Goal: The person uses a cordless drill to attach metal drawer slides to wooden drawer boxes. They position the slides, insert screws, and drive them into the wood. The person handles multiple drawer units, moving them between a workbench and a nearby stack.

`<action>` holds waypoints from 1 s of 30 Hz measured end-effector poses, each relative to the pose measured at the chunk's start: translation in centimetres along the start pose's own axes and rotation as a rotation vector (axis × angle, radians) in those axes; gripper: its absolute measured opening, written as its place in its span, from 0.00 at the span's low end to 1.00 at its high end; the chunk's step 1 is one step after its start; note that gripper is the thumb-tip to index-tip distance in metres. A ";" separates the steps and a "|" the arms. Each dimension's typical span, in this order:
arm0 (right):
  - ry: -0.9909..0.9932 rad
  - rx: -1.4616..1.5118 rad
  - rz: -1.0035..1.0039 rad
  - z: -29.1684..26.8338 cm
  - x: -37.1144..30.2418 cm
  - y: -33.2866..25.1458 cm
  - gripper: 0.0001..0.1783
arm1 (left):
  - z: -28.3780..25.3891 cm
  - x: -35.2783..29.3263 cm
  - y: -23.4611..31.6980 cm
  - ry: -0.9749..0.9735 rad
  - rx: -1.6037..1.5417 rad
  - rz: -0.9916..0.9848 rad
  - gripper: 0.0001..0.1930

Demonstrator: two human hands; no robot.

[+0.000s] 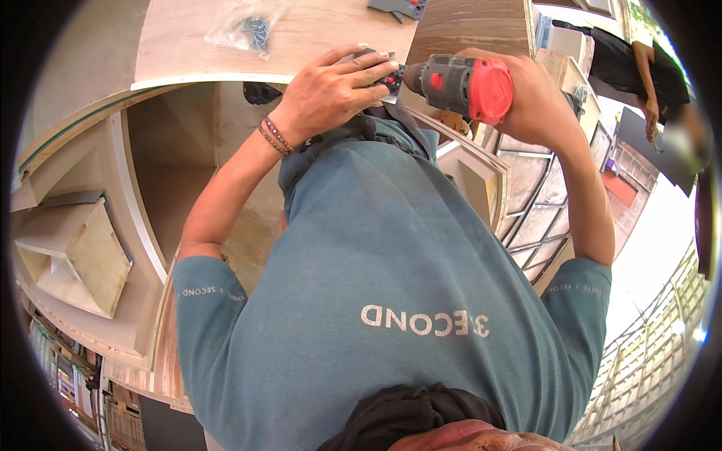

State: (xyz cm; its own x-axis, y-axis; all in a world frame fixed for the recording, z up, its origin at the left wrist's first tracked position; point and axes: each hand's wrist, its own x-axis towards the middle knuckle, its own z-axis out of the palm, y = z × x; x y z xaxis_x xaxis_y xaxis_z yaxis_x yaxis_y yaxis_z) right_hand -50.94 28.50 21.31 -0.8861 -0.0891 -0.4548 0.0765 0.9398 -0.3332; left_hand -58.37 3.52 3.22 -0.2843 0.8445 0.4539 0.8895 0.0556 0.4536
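Observation:
My right hand (530, 98) is wrapped round a red and dark grey cordless drill (489, 90). The drill lies on its side, with its chuck pointing left at a dark grey plastic fitting (392, 80) that has a red part. Over this fitting, at the near edge of a pale wooden board (173, 45), lies my left hand (331, 94); its fingers hold the fitting down and cover much of it. The drill's tip meets the fitting beside my fingertips, but the bit and any screw are hidden.
A clear plastic bag (226, 31) with dark screws lies on the board, beyond my left hand. A similar dark grey fitting (402, 7) sits at the board's far edge. Wooden cabinet parts (75, 255) stand at left. Another person (650, 75) is at the far right.

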 end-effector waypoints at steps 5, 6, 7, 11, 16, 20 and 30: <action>0.010 0.098 -0.027 -1.3 -0.6 0.2 0.27 | -2.2 1.5 -0.1 0.026 -0.170 -0.068 0.13; 0.087 0.156 -0.043 -1.7 -0.9 0.6 0.27 | -2.8 2.0 -0.1 0.054 -0.221 -0.104 0.14; 0.164 0.219 -0.047 -1.7 -1.6 0.9 0.26 | -2.9 2.3 -0.5 0.120 -0.163 -0.190 0.14; 0.347 0.330 0.020 -1.0 -3.1 2.8 0.24 | -2.5 5.0 -4.3 0.277 0.235 -0.486 0.15; 0.350 0.493 0.098 0.5 -3.7 4.3 0.28 | -2.1 6.6 -6.7 0.201 0.450 -0.654 0.16; 0.365 0.609 0.097 1.2 -3.7 4.9 0.28 | -1.8 6.3 -7.3 0.221 0.451 -0.631 0.12; 0.293 0.713 0.042 0.1 -4.8 3.1 0.31 | -3.1 5.7 0.9 0.259 -0.594 -0.632 0.08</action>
State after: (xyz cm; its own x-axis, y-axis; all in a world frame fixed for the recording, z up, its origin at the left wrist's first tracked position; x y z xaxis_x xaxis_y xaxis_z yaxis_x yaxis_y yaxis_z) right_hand -46.39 31.77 22.39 -0.9531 0.1267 -0.2749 0.3010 0.4914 -0.8173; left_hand -60.32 6.70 8.60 -0.7925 0.5996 0.1110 0.2292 0.1241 0.9654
